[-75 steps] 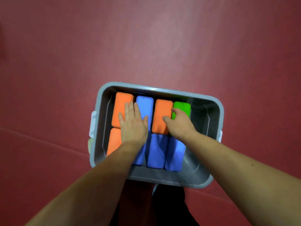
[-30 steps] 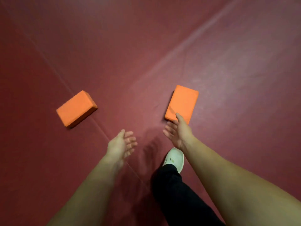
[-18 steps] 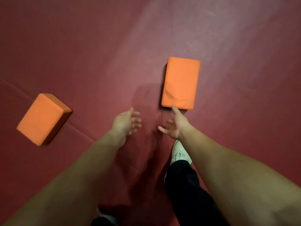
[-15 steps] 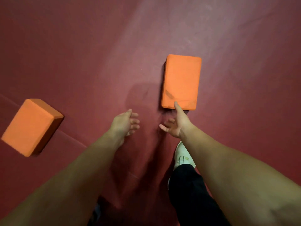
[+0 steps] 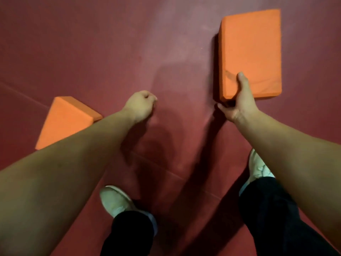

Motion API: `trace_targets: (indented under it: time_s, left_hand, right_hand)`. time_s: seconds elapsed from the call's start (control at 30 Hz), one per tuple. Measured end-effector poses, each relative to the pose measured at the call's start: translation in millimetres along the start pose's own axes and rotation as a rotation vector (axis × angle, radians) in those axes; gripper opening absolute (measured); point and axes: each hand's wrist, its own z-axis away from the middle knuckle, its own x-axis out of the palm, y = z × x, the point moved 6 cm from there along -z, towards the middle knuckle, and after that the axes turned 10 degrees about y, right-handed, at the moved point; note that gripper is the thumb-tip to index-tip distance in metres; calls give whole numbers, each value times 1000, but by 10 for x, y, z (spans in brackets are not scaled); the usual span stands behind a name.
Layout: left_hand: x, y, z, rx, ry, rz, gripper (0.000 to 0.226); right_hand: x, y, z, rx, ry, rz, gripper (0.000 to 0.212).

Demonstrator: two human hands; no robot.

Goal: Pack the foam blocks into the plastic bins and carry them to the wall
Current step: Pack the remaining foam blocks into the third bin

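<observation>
An orange foam block (image 5: 254, 48) lies flat on the dark red mat at the upper right. My right hand (image 5: 238, 104) grips its near left corner, thumb on top and fingers under the edge. A second orange foam block (image 5: 62, 121) sits on the mat at the left, partly hidden behind my left forearm. My left hand (image 5: 141, 106) hovers between the two blocks with its fingers curled shut and nothing in it. No plastic bin is in view.
My two feet in white shoes (image 5: 116, 200) (image 5: 258, 167) and dark trousers stand on the mat below the hands. A seam in the red mat (image 5: 166, 170) runs diagonally under me. Open mat stretches across the top left.
I have leaned closer to the floor. My right hand went from touching the block's near edge to closing on its corner. My left hand curled from open fingers into a fist.
</observation>
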Motion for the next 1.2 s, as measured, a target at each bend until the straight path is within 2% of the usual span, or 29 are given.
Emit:
trace_targets:
  time_s: [0.07, 0.1, 0.2, 0.3, 0.37, 0.53, 0.67, 0.77, 0.87, 0.93, 1.03, 1.13, 1.2]
  left_hand:
    - [-250, -171, -86, 178, -36, -522, 32]
    - [-382, -294, -132, 208, -78, -688, 38]
    - [-696, -596, -248, 239, -219, -1015, 55]
    - [-938, -940, -343, 257, -397, -1387, 85]
    - [-1028, -1152, -408, 211, -477, -1504, 100]
    - [-1042, -1468, -614, 140, -489, -1527, 120]
    - [-1027, -1533, -666, 153, -438, -1507, 116]
    - [-1072, -1600, -615, 95, -477, -1507, 112]
    - [-1135, -1697, -485, 18, -521, -1322, 112]
    - [-1241, -1677, -362, 99, -460, -1277, 104]
    - [-1396, -1594, -31, 203, -329, -1164, 86]
    - [-1504, -1471, 339, 160, -268, -915, 72]
    - [-1554, -1312, 572, 79, -211, -732, 70]
  right_hand:
    - [81, 260, 236, -11, -25, 54, 76]
    - [147, 445, 371, -16, -36, 99, 74]
    - [379, 1026, 747, -4, -84, 219, 75]
    - [695, 1577, 1045, 41, -172, 246, 84]
    - [849, 1849, 1153, 68, -194, 237, 83]
    - [953, 2200, 1224, 118, -190, 251, 80]
    - [839, 2321, 1180, 144, -174, 271, 78]
    - [734, 2342, 1165, 142, -166, 285, 70]
    - [624, 2297, 1227, 106, -138, 329, 71]
    - [566, 2227, 1300, 83, -111, 286, 73]
    - [498, 2001, 1434, 62, -122, 258, 94]
    - [380, 1562, 1540, -51, -104, 364, 108]
    - [275, 1213, 1620, -139, -90, 441, 107]
